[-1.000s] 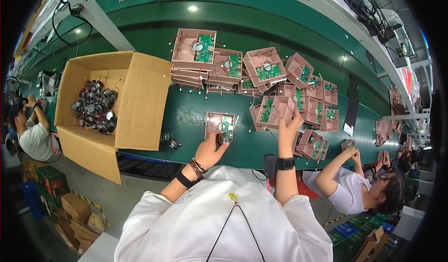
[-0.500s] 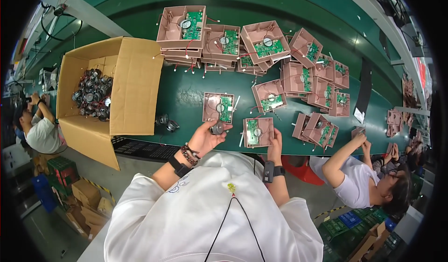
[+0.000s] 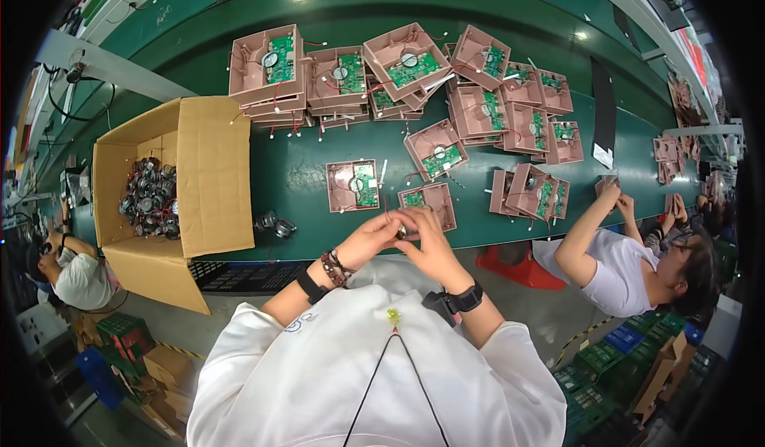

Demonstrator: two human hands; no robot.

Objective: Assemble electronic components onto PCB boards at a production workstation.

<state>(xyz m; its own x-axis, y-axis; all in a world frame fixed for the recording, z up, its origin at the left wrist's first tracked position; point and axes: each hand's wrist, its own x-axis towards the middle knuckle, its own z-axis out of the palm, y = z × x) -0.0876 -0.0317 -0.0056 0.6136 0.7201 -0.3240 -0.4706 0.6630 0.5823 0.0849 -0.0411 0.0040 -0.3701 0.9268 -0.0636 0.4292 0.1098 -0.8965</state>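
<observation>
In front of my chest both hands meet around a small round speaker [image 3: 401, 231]; only part of its dark rim and metal shows between the fingers. My left hand [image 3: 370, 241] is closed on it from the left, and my right hand [image 3: 434, 248] closes on it from the right. Just beyond my fingers lies a pinkish-brown plastic housing [image 3: 443, 208] with a green circuit board, partly covered by my hands. To its left rests a similar open housing [image 3: 341, 200] with a board and wires. Two or three loose speakers [image 3: 275, 224] lie on the bench farther left.
A cardboard box [image 3: 215, 184] full of speakers [image 3: 151, 200] stands at the left. Stacked housings [image 3: 267, 60] line the back of the green bench [image 3: 295, 164], with more at the right [image 3: 530, 188]. A co-worker [image 3: 613, 260] sits at the right, another [image 3: 80, 272] far left.
My right hand has let go of the housing and come left to join my left hand at the speaker. The view has shifted, so the bench items appear displaced.
</observation>
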